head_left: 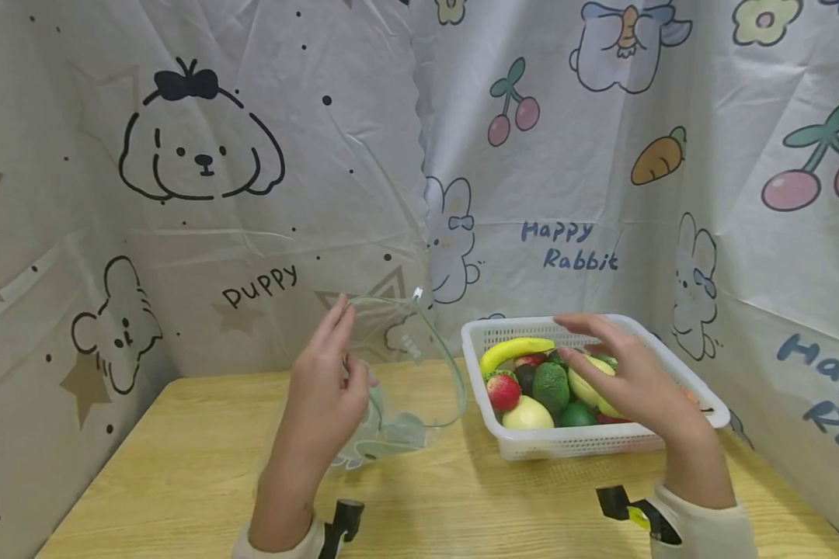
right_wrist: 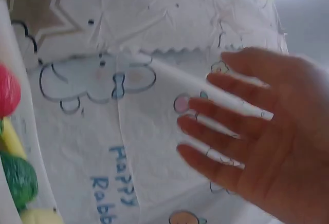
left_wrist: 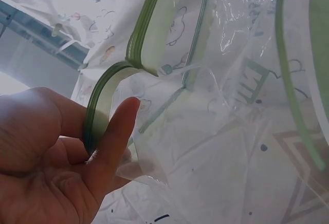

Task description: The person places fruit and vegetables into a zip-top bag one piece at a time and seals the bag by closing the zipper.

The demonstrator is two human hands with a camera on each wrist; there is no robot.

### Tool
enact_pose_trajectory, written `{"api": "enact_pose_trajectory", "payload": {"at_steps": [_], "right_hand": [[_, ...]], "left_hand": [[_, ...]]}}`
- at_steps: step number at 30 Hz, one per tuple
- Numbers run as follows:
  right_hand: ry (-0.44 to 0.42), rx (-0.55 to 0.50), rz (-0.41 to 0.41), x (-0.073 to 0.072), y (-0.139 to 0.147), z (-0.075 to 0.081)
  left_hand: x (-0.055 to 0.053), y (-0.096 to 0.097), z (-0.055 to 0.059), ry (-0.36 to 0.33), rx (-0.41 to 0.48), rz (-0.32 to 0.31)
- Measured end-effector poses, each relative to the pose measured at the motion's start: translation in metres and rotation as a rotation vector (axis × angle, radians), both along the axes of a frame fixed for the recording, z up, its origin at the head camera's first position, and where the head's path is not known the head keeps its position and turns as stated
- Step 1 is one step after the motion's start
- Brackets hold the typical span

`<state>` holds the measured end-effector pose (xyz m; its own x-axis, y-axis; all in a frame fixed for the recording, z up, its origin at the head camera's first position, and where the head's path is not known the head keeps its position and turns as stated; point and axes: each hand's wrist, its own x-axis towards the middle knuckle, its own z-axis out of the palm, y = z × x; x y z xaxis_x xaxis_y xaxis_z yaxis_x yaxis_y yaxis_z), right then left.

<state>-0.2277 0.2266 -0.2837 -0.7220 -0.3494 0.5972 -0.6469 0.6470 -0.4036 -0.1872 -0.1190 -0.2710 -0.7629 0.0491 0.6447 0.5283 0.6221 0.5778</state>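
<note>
My left hand (head_left: pixel 325 384) pinches the clear bag (head_left: pixel 398 436) over the worktop (head_left: pixel 175 466).
Its mouth (head_left: pixel 457 373) gapes upward, long axis slanting right and down; my right hand (head_left: pixel 632 376), fingers spread, holding nothing, is above the basket (head_left: pixel 520 448).

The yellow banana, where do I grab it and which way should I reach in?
I'd take the yellow banana around its middle, probably from above, fingers across its length. It's long, slim and gently curved, its upper side lies bare, and the white basket has its back wall behind it.
</note>
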Motion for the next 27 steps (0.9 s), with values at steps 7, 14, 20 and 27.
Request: {"api": "enact_pose_trajectory", "payload": {"at_steps": [7,14,20,27], "right_hand": [[-0.239,0.187,-0.308,-0.011,0.032,-0.014],[-0.515,0.295,-0.404,-0.018,0.054,-0.028],[-0.512,0.289,-0.39,-0.024,0.061,-0.038],[-0.602,0.281,-0.442,-0.028,0.06,-0.039]], "left_hand": [[0.0,0.0,0.001,-0.014,0.0,0.001],[0.0,0.0,0.0,-0.018,0.003,-0.008],[-0.001,0.001,-0.002,-0.026,-0.003,-0.014],[0.0,0.001,-0.001,-0.022,0.002,-0.021]]}}
